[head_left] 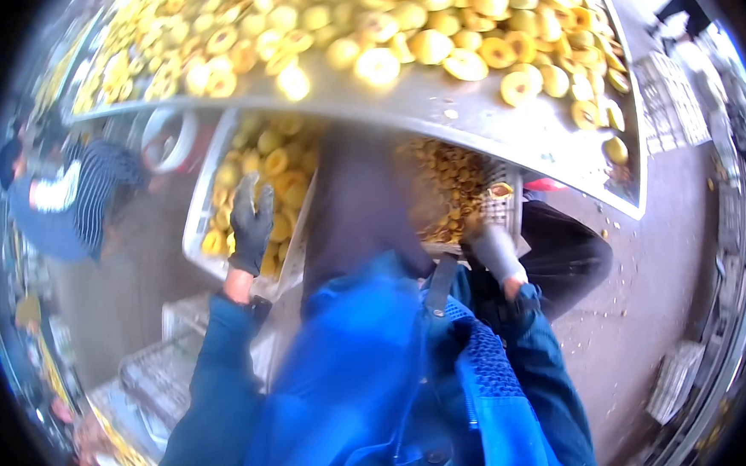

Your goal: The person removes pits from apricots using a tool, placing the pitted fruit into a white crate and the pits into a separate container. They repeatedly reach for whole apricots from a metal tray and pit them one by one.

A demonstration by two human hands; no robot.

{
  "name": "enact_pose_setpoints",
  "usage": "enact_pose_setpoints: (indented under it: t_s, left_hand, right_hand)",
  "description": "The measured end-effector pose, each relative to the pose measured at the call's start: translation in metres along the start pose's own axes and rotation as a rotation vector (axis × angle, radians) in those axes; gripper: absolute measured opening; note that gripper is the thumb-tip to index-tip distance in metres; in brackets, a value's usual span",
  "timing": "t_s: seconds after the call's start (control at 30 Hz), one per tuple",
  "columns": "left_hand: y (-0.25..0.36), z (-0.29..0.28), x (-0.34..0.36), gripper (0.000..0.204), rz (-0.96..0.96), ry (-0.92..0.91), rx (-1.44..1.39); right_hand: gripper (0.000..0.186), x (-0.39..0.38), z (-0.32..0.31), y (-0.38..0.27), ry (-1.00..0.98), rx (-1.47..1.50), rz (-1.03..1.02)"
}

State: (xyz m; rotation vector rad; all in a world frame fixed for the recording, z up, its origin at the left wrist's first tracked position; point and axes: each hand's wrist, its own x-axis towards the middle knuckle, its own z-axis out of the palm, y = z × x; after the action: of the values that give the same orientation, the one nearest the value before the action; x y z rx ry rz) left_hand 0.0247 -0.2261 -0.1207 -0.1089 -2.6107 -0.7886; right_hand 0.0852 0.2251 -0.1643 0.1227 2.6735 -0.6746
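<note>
Tray edge [548, 169] beyond | left hand [254, 221] uncurled over fruit crate [194, 240] | right hand [495, 249], grip unclear

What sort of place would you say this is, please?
Probably a fruit-processing workshop: yellow fruit, much of it cut, lies heaped on a metal table, pale crates stand on the floor, and a co-worker is at left.

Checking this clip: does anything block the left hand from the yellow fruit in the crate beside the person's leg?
Nothing visible does. The left hand is right over the yellow fruit in the white crate. Only the crate's far end is hidden in this view, by the metal table.
</note>
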Motion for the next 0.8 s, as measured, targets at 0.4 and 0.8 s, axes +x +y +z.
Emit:
enact_pose_setpoints:
  t_s: [0.4, 0.8]
  left_hand:
    - [0.247, 0.182, 0.262, 0.036, 1.120, -0.206, 0.002]
    - [0.274, 0.159, 0.200, 0.055, 0.673, -0.931, -0.521]
  right_hand:
    - [0.027, -0.003, -0.014, 0.003, 0.332, 0.276, -0.122]
    - [0.031, 0.005, -0.084, -0.029, 0.745, 0.940, -0.079]
